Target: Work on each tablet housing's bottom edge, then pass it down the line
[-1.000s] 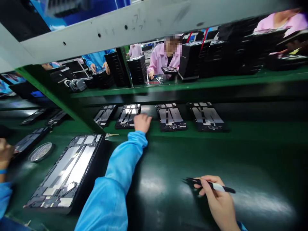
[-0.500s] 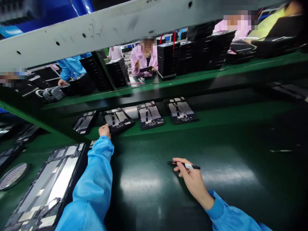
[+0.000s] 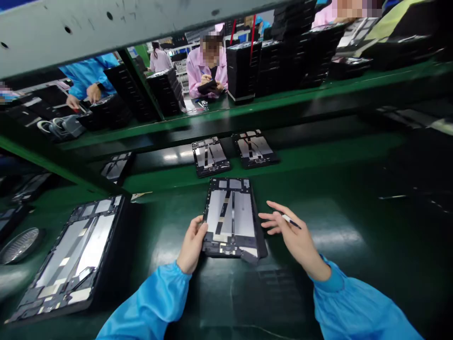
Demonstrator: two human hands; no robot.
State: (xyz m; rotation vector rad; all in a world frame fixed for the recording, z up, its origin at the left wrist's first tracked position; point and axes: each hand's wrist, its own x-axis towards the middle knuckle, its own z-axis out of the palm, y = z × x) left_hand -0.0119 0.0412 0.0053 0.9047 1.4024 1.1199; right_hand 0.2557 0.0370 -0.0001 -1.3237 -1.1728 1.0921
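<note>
My left hand [image 3: 193,243] grips the left edge of an opened tablet [image 3: 244,215], thumb on top. The tablet lies at the middle of the green bench, its silver inner plates and dark flat cables facing up. Along its right side a dark layer sticks out, and a small flap juts from the lower right corner. To the right, my right hand [image 3: 292,236] is apart from the tablet, fingers stretched towards it. A slim black-and-white tool [image 3: 292,221], pen- or tweezer-like, is tucked between thumb and fingers; its tip is hidden.
Two more opened tablets, one [image 3: 211,157] and another [image 3: 255,148], lie behind. A stack topped by an open tablet [image 3: 74,255] stands at left, near a round metal dish [image 3: 21,245]. A green shelf [image 3: 283,97] bears black stacks; co-workers sit beyond. A grey beam [image 3: 141,28] crosses above.
My left hand has brought a tablet from the back row to the middle of the bench. My right hand has opened its fingers, and the tool has shifted back in it.
</note>
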